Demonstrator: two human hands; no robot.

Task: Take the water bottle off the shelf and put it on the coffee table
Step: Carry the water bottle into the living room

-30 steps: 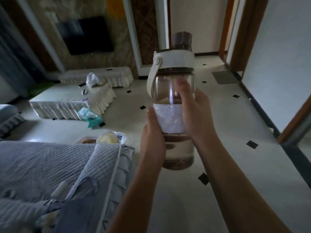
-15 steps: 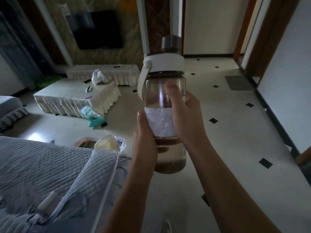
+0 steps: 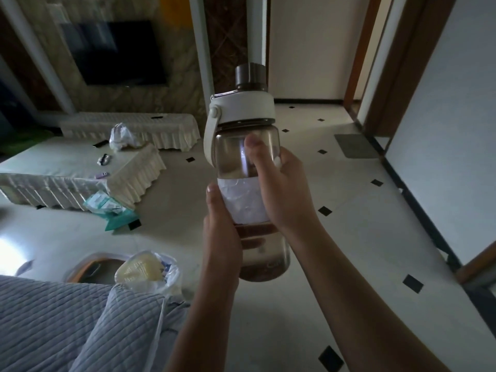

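A: Item one, the room?

B: Pale tiled floor (image 3: pixel 308 167) with small dark diamond insets. Dark television (image 3: pixel 115 52) on the wall at 11 o'clock. Coffee table (image 3: pixel 53 162), draped in a cream frilled cloth, at 10 o'clock, well apart from the hands; a white bag (image 3: pixel 120 136) and small dark items on top. Teal packet (image 3: pixel 112 213) on the floor by its near corner. Grey quilted cover (image 3: pixel 61 323) at 7 o'clock, a clear bag (image 3: pixel 147 269) just beyond its edge. Doorways at 1 and 3 o'clock.

A: Item two, the water bottle?

B: Water bottle (image 3: pixel 245 162), clear, white collar and strap, dark cap, white label band; upright, held in the air at centre frame over the floor.

A: Item three, the hands?

B: Left hand (image 3: pixel 221 237): curled around the lower body from 9 o'clock, thumb lying up the label. Right hand (image 3: pixel 284 194): wrapped around from 3 o'clock, thumb pressed on the clear wall above the label. Both sets of fingers closed on the bottle, their tips hidden behind it.
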